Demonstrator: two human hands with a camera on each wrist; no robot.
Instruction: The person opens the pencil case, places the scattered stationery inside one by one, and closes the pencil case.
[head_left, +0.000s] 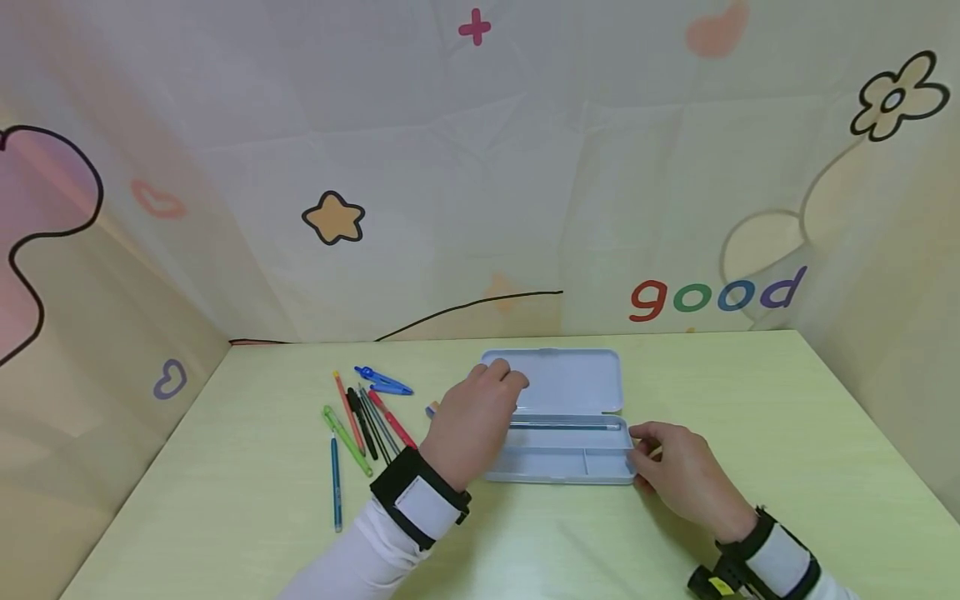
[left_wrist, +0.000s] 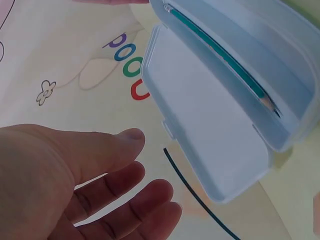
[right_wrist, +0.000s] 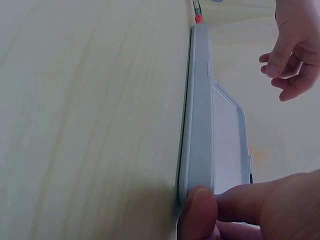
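A light blue pencil case lies on the table with its lid flipped back. Along its rear compartment runs a green pencil, its sharpened tip showing in the left wrist view; the front part has a divider. My left hand hovers over the case's left end, fingers loosely bent and nothing between them. At the other end, my right hand pinches the case's edge between thumb and fingers. In the right wrist view the thumb presses against the corner.
Left of the case lie a blue drawing compass, a light green pen, a blue pen, a red pen and several dark pencils and pens. A small blue-and-tan item is partly hidden behind my left hand. A printed cloth hangs behind the table.
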